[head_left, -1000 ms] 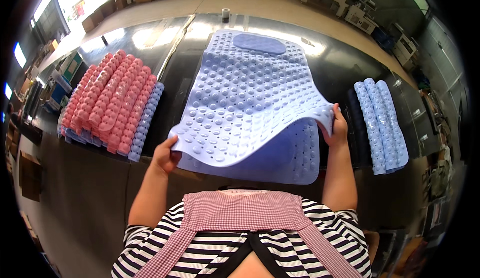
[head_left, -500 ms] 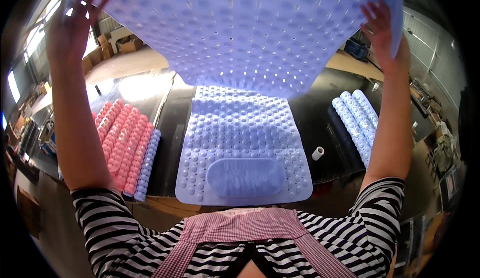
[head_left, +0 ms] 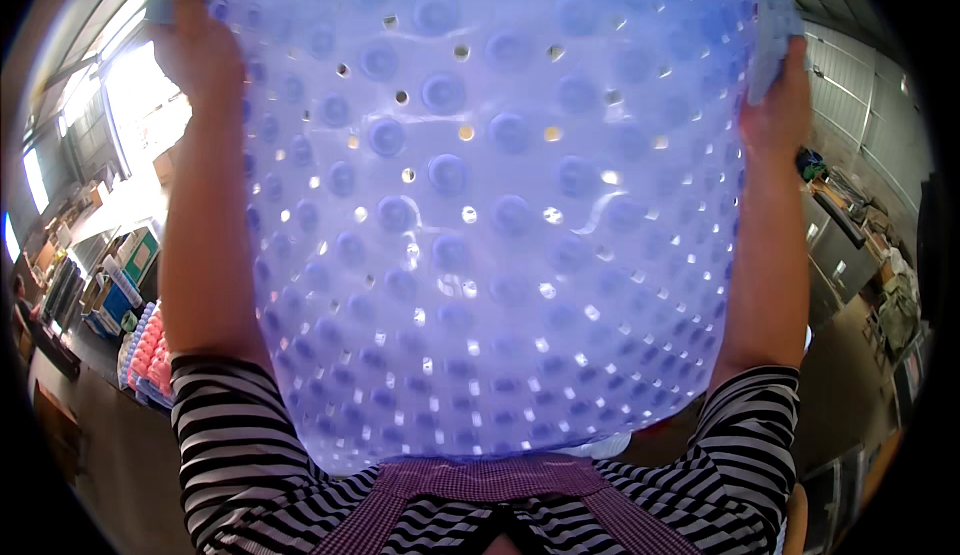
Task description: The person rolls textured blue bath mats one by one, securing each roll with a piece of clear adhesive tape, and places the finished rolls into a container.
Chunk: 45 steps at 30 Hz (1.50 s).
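A translucent blue bath mat (head_left: 480,245) with rows of suction cups and small drain holes hangs upright in front of me and fills most of the view. My left hand (head_left: 205,60) is closed on its upper left edge, with the thumb showing. On the opposite edge, my right hand (head_left: 785,105) grips the mat, its fingers partly hidden by a fold. The mat's lower edge reaches down to my checked apron. Behind it, the tabletop and the flat mat there are almost wholly hidden.
Rolled pink mats (head_left: 150,355) lie at the left, beside blue ones. Books or folders (head_left: 110,300) stand past them. A green cloth heap (head_left: 893,315) and other clutter line the right side. Bright windows (head_left: 145,105) are at the upper left.
The lifted mat has swung down and toward me, now covering the flat mat and the table. My fingers, spread before, are closed on its edges.
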Each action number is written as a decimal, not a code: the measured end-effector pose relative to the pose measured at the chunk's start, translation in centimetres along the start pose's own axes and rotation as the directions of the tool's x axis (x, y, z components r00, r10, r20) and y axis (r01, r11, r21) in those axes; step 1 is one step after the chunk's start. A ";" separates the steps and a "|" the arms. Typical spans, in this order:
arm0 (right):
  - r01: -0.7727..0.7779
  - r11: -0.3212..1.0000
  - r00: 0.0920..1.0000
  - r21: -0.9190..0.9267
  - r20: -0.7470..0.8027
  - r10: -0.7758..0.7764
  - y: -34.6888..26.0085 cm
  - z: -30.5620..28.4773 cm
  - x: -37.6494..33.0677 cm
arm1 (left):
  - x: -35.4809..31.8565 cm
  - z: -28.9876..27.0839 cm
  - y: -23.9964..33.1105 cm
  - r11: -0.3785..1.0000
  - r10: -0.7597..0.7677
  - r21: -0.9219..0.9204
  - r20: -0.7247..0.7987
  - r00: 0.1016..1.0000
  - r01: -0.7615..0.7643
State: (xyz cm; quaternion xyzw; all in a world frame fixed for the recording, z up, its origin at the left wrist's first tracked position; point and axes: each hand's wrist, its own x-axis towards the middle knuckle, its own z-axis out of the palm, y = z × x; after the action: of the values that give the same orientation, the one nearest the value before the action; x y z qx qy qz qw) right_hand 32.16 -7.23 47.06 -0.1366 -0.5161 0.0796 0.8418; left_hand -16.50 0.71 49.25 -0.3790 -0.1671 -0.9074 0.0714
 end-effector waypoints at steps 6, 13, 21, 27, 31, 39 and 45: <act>-0.500 0.803 0.829 -0.325 0.090 0.552 17.6 -2.7 -2.6 | -9.1 0.1 -18.4 0.825 -0.339 0.565 0.528 0.778 -0.025; -0.258 0.506 0.347 -0.823 0.410 0.844 20.1 -12.4 -32.5 | -30.2 -23.9 -24.6 0.622 -0.769 0.726 0.638 -0.051 -0.295; 0.067 0.563 0.260 -0.824 0.559 0.787 12.1 -20.6 -47.8 | -41.6 -35.5 -4.1 0.837 -0.546 0.487 0.772 -0.326 -0.250; 0.211 0.626 0.473 -0.751 0.639 0.607 13.7 -19.2 -48.0 | -41.6 -35.2 -6.2 0.871 -0.429 0.333 0.874 -0.228 -0.360; 0.365 0.469 0.518 -0.804 0.594 0.616 15.6 -15.7 -41.3 | -38.1 -27.1 -8.6 0.827 -0.398 0.314 0.913 -0.091 -0.467; 0.270 0.527 0.518 -0.806 0.583 0.626 6.1 -14.2 -41.9 | -35.8 -30.7 0.2 0.816 -0.452 0.332 0.877 -0.165 -0.473; 0.023 0.542 0.248 -0.840 0.530 0.811 7.8 -17.9 -47.6 | -39.6 -35.1 -2.7 0.754 -0.654 0.560 0.588 -0.476 -0.344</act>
State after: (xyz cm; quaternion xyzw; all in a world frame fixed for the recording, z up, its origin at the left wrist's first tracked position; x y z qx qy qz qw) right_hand 26.53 -15.56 -3.45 -0.5219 -0.8046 0.1710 0.2258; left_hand -12.67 -9.19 -2.69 -0.8665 -0.4701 -0.0238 -0.1665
